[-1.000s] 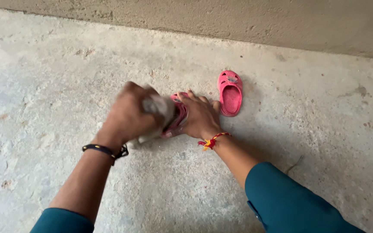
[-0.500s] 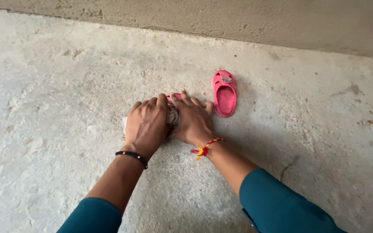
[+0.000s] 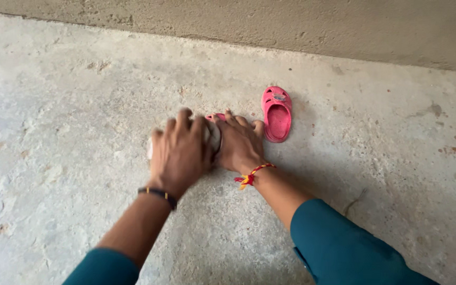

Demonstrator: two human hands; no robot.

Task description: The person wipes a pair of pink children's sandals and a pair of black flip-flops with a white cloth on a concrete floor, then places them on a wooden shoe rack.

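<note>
My left hand (image 3: 179, 153) grips a grey-white cloth (image 3: 213, 135) and presses it on a small pink sandal (image 3: 218, 116), which is almost wholly hidden under both hands. My right hand (image 3: 240, 143) lies over that sandal and holds it down on the concrete floor (image 3: 80, 105). A second pink sandal (image 3: 277, 114) lies upright just to the right of my right hand, apart from it. Both arms wear teal sleeves; the left wrist has a dark band and the right wrist a red and yellow thread.
A rough concrete wall base (image 3: 291, 26) runs across the top of the view behind the sandals. The floor is stained and pitted, with a small crack (image 3: 355, 202) to the right of my right sleeve.
My left hand has come down from a raised, blurred swing and now lies over the sandal with the cloth. My right hand has stayed on the sandal. The second sandal has not moved.
</note>
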